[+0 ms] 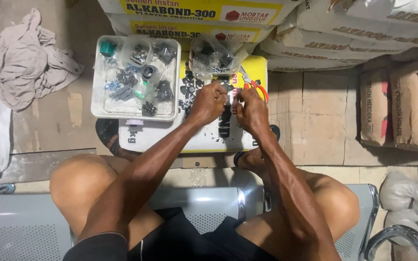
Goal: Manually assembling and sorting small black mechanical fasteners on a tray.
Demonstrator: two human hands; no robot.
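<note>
From here I see a shallow tray (97, 87) of clear, slightly cloudy plastic, holding small black plastic parts (163, 92) and dull metal bits sealed in glossy transparent bags. A second clear plastic container (216, 53) shines with crinkled film. Under my left hand (209, 102) and right hand (250, 108) lies a sack (170, 140) of smooth printed paper or woven plastic, I cannot tell which, in white and yellow, faintly glossy. The pliers (255, 84) have orange rubbery grips and bright metal jaws. The rag (25, 58) is soft, matt, crumpled cloth. The bench (204, 203) is perforated metal, satin grey. The floor tiles (315, 116) look rough and dusty.
</note>
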